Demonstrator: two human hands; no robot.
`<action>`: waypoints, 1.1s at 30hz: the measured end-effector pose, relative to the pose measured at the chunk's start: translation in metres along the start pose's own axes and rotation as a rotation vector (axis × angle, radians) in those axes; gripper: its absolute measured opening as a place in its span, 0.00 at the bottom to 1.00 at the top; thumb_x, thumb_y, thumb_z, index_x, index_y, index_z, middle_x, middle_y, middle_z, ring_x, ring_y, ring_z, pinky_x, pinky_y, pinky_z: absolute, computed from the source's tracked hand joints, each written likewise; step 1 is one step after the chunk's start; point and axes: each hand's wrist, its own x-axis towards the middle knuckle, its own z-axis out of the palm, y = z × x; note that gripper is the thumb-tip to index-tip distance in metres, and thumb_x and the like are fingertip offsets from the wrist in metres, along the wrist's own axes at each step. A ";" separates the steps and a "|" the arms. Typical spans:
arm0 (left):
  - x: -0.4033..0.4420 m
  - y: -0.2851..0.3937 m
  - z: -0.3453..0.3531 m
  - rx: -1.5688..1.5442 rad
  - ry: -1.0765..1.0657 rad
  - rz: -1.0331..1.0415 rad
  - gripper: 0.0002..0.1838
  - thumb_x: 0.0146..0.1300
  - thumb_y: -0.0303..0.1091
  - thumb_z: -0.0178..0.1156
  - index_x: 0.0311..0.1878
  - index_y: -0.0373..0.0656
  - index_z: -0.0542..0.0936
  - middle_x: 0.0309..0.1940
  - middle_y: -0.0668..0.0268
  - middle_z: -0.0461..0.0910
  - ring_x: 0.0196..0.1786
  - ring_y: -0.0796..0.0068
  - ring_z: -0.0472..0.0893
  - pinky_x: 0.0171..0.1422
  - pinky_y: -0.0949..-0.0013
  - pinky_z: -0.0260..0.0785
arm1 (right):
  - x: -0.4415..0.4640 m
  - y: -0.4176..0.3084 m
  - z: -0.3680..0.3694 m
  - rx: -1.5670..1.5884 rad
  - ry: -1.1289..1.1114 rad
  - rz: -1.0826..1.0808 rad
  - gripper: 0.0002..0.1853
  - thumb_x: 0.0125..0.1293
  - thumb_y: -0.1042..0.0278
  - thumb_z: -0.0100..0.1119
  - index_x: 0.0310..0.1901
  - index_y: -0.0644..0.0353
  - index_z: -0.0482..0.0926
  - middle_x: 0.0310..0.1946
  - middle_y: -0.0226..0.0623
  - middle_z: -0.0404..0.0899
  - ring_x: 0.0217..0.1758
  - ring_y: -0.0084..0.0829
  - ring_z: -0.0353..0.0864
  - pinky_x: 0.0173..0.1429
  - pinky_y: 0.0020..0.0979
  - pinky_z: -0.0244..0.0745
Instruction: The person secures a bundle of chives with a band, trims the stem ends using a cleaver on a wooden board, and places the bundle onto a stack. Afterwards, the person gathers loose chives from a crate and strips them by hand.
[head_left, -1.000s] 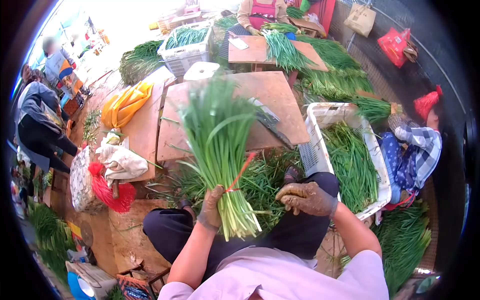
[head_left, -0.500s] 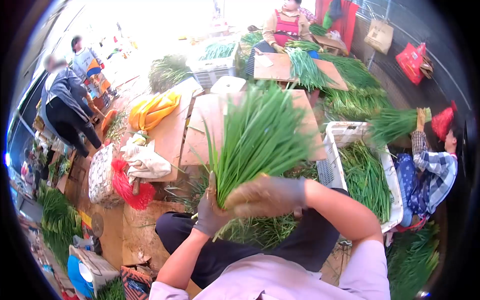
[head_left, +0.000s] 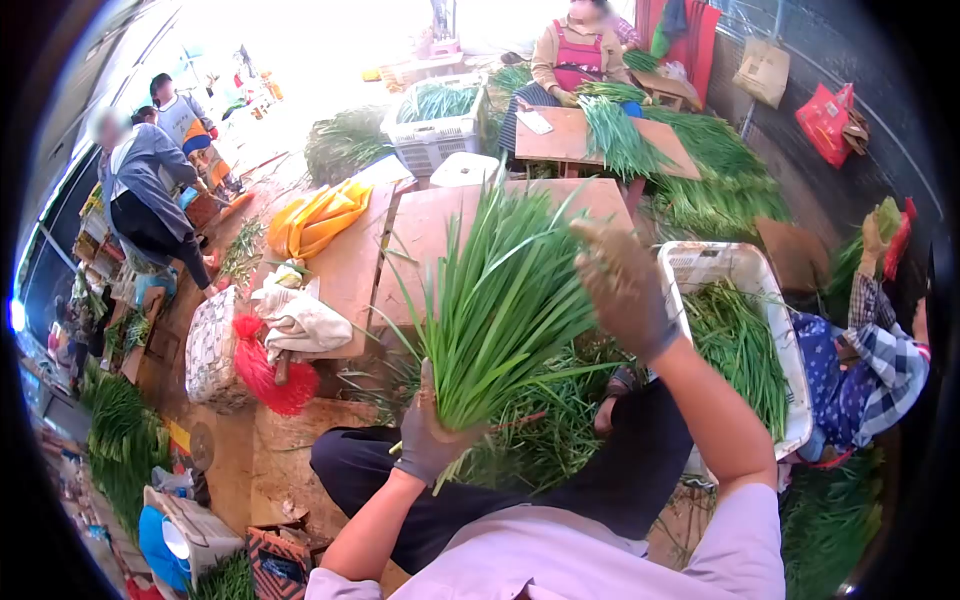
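Observation:
My left hand (head_left: 434,430), in a dirty grey glove, is closed around the lower end of a bunch of garlic chives (head_left: 510,310). The bunch stands upright before my lap, its long green leaves fanning up and to the right. Just right of the leaf tips is my raised right hand (head_left: 630,285), also in a soiled glove. Its fingers point up and left, look apart, and are slightly blurred; one leaf reaches toward them. Loose chive leaves (head_left: 550,440) lie in a heap between my legs.
A white crate (head_left: 795,370) of chives stands at my right, a co-worker (head_left: 880,370) beyond it. Ahead are boards (head_left: 415,225) with an orange cloth (head_left: 320,218). Red netting (head_left: 275,375) hangs by a patterned box at left. Another person (head_left: 575,65) sits behind chives at the back.
My right hand has moved from the bunch's base up and right, off the stems. My left hand keeps its hold. The co-worker at right has drawn their chives farther right, away from the crate.

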 end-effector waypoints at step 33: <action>-0.005 0.032 -0.021 0.155 0.158 -0.072 0.61 0.47 0.44 0.77 0.76 0.26 0.49 0.42 0.50 0.80 0.39 0.48 0.82 0.42 0.52 0.77 | 0.003 -0.015 0.000 -0.139 -0.086 0.176 0.10 0.68 0.60 0.60 0.36 0.57 0.79 0.27 0.45 0.81 0.28 0.43 0.84 0.36 0.43 0.77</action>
